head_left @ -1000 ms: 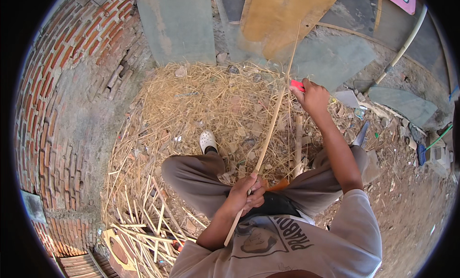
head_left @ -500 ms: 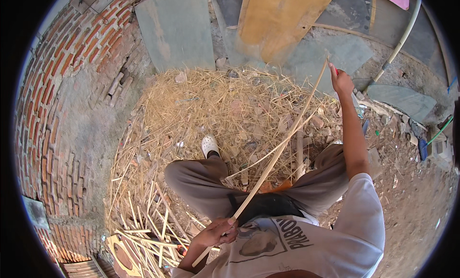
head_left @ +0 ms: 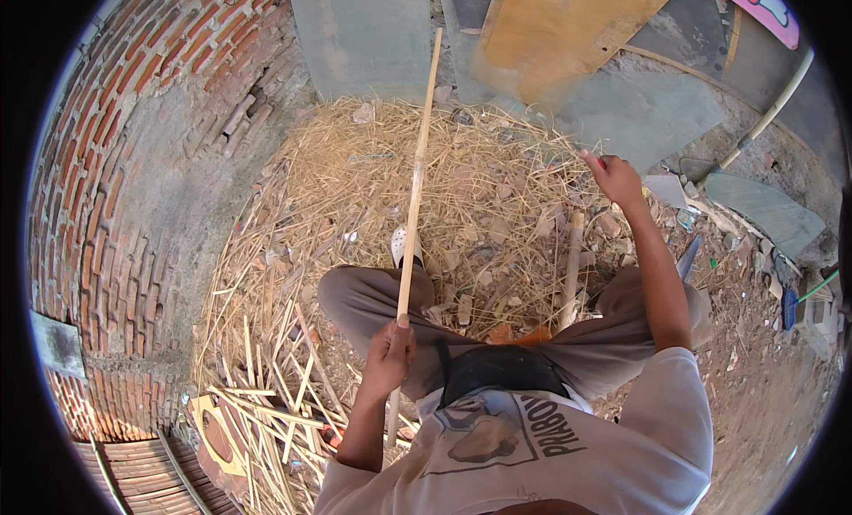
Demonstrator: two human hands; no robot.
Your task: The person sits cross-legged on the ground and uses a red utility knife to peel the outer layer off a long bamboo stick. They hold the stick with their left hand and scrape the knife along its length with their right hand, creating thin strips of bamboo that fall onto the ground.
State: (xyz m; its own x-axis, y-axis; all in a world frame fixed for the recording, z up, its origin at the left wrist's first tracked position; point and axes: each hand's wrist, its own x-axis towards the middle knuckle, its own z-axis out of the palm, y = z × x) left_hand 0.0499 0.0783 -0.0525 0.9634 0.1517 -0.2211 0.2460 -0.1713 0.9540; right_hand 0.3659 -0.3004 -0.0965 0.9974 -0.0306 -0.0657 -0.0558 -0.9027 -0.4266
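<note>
Long strip (head_left: 417,182) in our left hand (head_left: 388,353), red object (head_left: 603,162) in our right hand (head_left: 619,182)

Our left hand is closed round the strip toward its lower end, part of it showing below the fist. Our right hand, farther out and to the right of that grip, is curled about the red object, mostly hidden. To work well, we should grip the strip firmly and mind its edges, which may splinter. It reaches up beyond the left grip, well apart from the right: slender, pale straw-coloured, nearly straight, with a whitish patch partway along.
</note>
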